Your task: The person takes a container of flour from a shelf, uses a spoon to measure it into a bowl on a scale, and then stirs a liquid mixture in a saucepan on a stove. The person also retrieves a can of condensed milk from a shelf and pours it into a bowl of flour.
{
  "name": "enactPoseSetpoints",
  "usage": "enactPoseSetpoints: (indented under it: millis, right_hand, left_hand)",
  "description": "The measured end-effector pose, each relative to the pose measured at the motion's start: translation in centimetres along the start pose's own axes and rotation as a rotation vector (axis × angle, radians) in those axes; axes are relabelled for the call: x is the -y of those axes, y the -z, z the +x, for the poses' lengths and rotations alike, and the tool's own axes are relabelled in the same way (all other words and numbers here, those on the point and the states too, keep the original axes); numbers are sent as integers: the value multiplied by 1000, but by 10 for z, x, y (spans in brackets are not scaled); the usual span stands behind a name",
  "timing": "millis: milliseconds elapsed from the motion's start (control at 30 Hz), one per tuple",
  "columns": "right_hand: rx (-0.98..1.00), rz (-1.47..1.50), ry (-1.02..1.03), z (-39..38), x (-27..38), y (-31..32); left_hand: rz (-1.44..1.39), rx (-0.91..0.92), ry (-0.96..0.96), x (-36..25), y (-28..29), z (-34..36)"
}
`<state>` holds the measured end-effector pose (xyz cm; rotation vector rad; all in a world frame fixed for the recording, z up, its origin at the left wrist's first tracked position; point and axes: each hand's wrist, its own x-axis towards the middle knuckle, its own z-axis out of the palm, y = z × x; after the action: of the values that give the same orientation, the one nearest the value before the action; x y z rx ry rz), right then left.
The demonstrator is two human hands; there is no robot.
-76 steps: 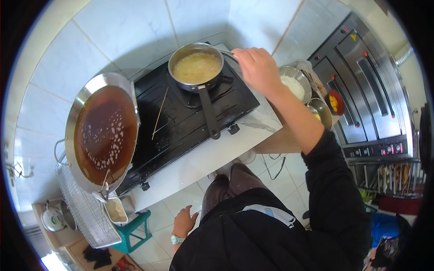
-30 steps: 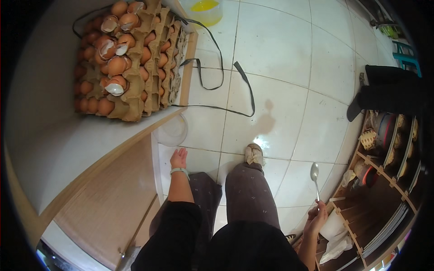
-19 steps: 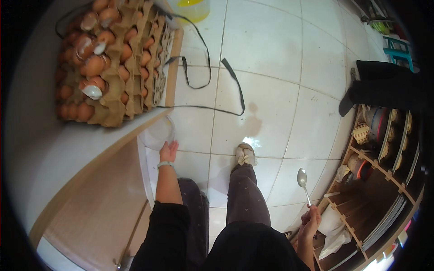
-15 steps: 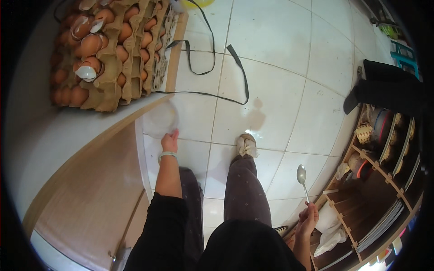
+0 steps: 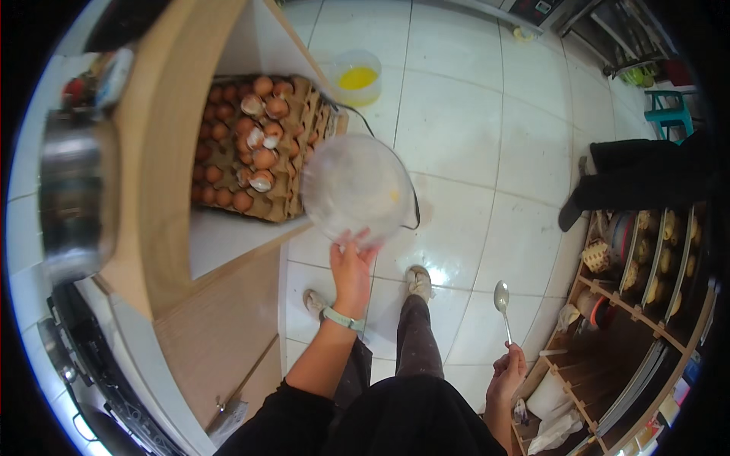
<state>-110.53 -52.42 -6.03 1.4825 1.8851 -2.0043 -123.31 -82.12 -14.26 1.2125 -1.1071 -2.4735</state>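
Observation:
My left hand (image 5: 352, 273) grips the near rim of a round translucent plastic lid (image 5: 356, 190), fingertips over its edge. It may instead be a shallow bowl; a small yellow smear shows on it. The lid overlaps the right side of the stacked egg trays (image 5: 281, 204) in the picture. Brown eggs and several broken shells (image 5: 262, 181) lie on those cardboard trays in a shelf opening. Low at the right, my right hand (image 5: 505, 374) is closed around the handle of a metal spoon (image 5: 502, 298), bowl end pointing away from me.
Beyond the trays stands a clear tub with yellow liquid (image 5: 357, 77). A steel pot (image 5: 72, 194) sits at far left, above a black stove (image 5: 114, 380). At right are a wooden rack (image 5: 658, 313) with trays and a person's dark-clothed legs (image 5: 646, 171). A teal stool (image 5: 669, 112) is behind.
My left hand has lifted the lid up and to the right, from low beside the cabinet. The view has shifted, showing the pot and tub. My right hand still holds the spoon.

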Motion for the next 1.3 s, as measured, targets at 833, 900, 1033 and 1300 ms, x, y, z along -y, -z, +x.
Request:
enactPoseSetpoints:
  millis: [833,900,1033,1300]
  right_hand:
    - [231,124,410,-43,159,-79]
    - [305,139,498,-67,185,-101]
    - [515,110,762,-140,237,-152]
    - [1063,-100,1209,-394,247,-289]
  left_hand:
    - [200,-91,43,-61,100,-90]
    - [216,-225,69,-64,160,-139]
    - [162,-430,105,-89,263,-226]
    - [88,-577,205,-135,359,-333]
